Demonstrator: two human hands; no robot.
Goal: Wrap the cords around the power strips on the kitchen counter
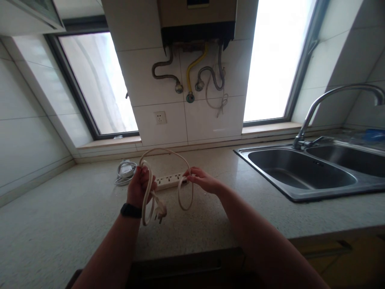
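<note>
A white power strip point(168, 182) lies on the countertop between my hands, its sockets facing up. My left hand point(140, 186), with a dark band at the wrist, is closed around several loops of the strip's white power cord point(146, 208). Below those loops dangles the plug point(161, 209), prongs pointing down. At the strip's right end, my right hand point(201, 179) has its fingers pinched on the cord, where a loose loop hangs down. A stretch of cord arches from one hand to the other above the strip.
Left of my left hand sits a coiled white cable with an adapter point(126, 170). A double steel sink point(300, 168) with a tall faucet point(313, 110) is on the right. On the wall are a socket point(160, 117) and a water heater point(197, 20) with hoses. The counter's front edge is near me.
</note>
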